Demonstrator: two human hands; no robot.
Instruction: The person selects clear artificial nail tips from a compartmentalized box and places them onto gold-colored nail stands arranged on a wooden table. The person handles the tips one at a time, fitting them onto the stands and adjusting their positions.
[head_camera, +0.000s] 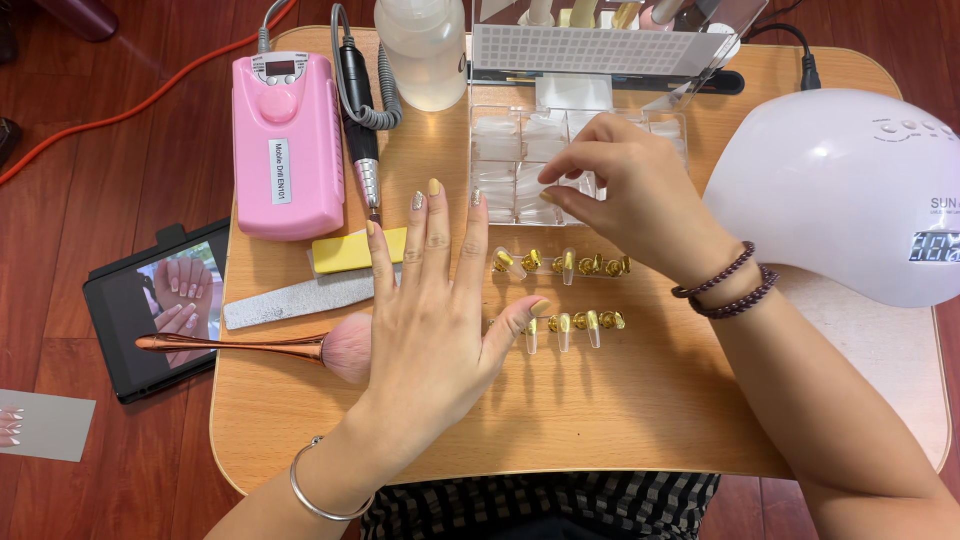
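2 hands: left hand (430, 330), right hand (625, 195). 2 rows of nail tips (560, 263) w/ gold bases; exact tip count unclear. 1 pink drill box (285, 145), 1 white lamp (840, 190), 1 brush (300, 348), 1 tablet (160, 305), 2 nail files (290, 298).

- Pink drill box (287, 140) far left on the table (640, 420)
- White dome lamp (850, 190) at right
- Pink dust brush (270, 348) near left
- Tablet (150, 310) on the floor, left
- Clear bottle (425, 50) at far edge

Pink drill box (287, 140); gold-tipped nails (560, 264); white lamp (840, 190).
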